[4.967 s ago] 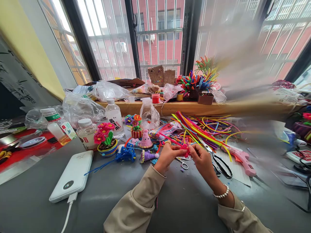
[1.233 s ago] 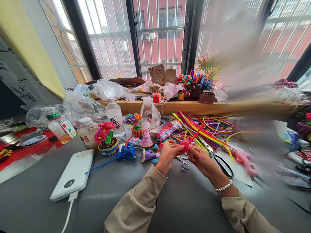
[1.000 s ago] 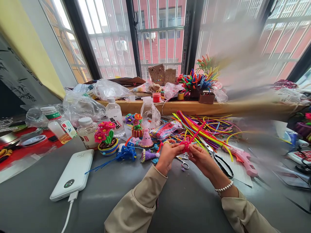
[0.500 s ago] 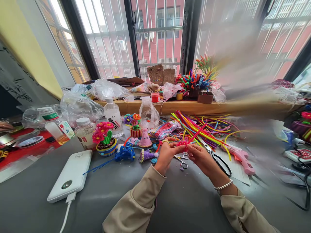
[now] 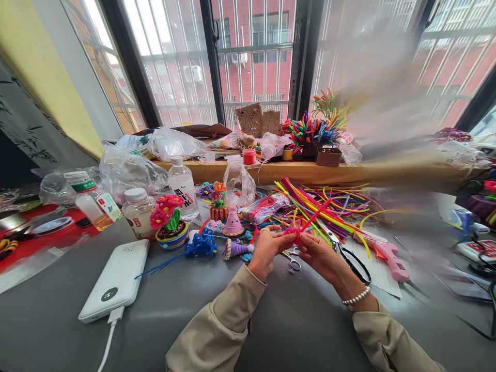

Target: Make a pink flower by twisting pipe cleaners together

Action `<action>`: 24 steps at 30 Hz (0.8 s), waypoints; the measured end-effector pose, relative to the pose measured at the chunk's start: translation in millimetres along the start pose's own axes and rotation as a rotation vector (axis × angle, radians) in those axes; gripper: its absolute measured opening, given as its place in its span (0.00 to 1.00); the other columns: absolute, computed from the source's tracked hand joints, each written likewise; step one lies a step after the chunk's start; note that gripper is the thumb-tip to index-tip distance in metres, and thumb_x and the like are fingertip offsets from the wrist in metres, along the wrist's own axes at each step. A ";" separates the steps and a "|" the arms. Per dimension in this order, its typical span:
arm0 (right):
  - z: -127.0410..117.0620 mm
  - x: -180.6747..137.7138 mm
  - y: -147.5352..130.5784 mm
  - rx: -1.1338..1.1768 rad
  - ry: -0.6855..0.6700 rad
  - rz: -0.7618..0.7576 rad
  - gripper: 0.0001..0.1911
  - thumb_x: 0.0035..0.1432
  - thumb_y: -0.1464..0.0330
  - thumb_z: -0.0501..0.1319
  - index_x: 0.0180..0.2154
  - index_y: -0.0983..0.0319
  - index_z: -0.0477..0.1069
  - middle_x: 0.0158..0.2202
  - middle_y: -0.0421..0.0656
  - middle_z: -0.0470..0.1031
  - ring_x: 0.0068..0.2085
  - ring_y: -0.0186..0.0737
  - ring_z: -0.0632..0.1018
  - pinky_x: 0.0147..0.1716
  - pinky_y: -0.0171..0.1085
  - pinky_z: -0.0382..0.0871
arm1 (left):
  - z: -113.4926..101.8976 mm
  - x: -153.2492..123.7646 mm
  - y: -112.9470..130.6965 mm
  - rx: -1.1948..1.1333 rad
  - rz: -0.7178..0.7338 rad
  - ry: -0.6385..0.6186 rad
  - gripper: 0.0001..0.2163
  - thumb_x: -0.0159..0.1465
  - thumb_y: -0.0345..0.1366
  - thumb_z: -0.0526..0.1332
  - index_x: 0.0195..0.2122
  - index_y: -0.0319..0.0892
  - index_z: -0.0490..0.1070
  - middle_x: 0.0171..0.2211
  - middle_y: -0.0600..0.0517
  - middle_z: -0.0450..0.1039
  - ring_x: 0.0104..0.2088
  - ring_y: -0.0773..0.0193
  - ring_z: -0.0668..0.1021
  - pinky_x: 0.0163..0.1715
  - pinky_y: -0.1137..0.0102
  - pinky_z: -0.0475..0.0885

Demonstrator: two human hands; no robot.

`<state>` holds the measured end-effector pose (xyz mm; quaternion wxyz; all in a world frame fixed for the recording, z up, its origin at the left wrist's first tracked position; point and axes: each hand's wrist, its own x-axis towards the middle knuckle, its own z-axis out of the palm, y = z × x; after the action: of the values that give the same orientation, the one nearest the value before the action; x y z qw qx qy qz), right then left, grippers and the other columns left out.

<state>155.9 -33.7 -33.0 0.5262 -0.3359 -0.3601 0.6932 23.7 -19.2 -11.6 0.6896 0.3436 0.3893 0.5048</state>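
Both my hands meet above the grey table [image 5: 194, 320], pinching a small pink pipe-cleaner flower [image 5: 293, 233]. My left hand [image 5: 267, 248] has its fingers closed on the flower's left side. My right hand [image 5: 320, 252] pinches the right side, and a red-pink stem [image 5: 315, 215] rises from the flower up to the right. A pearl bracelet circles my right wrist. Just under the hands lie small silver scissors [image 5: 291, 258].
A heap of coloured pipe cleaners [image 5: 329, 204], large black scissors [image 5: 349, 256] and a pink glue gun [image 5: 383, 253] lie to the right. Finished pipe-cleaner flowerpots [image 5: 168, 219], bottles [image 5: 183, 187] and a white power bank [image 5: 118, 279] stand left. A wooden sill [image 5: 310, 170] holds more clutter.
The hands have stayed in place while turning the flower slightly; the stem now points a bit more to the upper right. The view shook a little.
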 end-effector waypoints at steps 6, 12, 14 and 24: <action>-6.0 1.7 0.6 -0.002 -0.046 0.031 0.10 0.40 0.63 0.66 0.22 0.64 0.72 0.18 0.35 0.56 0.20 0.24 0.54 0.17 0.28 0.49 | 1.2 -2.2 1.7 0.024 -0.035 -0.013 0.23 0.41 0.28 0.68 0.33 0.39 0.55 0.23 0.53 0.72 0.22 0.70 0.75 0.25 0.76 0.70; -6.4 2.6 -1.4 -0.013 -0.058 0.001 0.10 0.39 0.63 0.66 0.22 0.65 0.73 0.19 0.35 0.57 0.21 0.24 0.54 0.17 0.28 0.47 | 2.9 -2.8 0.9 0.028 -0.015 -0.011 0.22 0.42 0.28 0.68 0.32 0.40 0.54 0.21 0.54 0.72 0.21 0.70 0.75 0.24 0.76 0.70; -5.2 2.3 -1.6 -0.023 -0.044 -0.019 0.11 0.39 0.63 0.66 0.22 0.64 0.73 0.19 0.36 0.57 0.21 0.24 0.55 0.17 0.28 0.47 | 3.7 -3.2 0.4 0.010 -0.011 -0.013 0.22 0.42 0.28 0.68 0.31 0.40 0.54 0.22 0.53 0.72 0.21 0.70 0.75 0.24 0.76 0.70; -1.9 -1.0 -3.6 -0.079 0.014 -0.015 0.09 0.39 0.63 0.66 0.23 0.62 0.73 0.21 0.37 0.61 0.23 0.27 0.59 0.20 0.30 0.52 | 3.9 -3.4 -0.7 -0.017 -0.005 0.000 0.23 0.40 0.28 0.69 0.30 0.40 0.54 0.21 0.54 0.71 0.20 0.70 0.75 0.25 0.75 0.70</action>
<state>159.5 -33.7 -30.8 0.5201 -0.3585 -0.3863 0.6721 26.8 -22.9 -9.8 0.6937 0.3368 0.3859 0.5063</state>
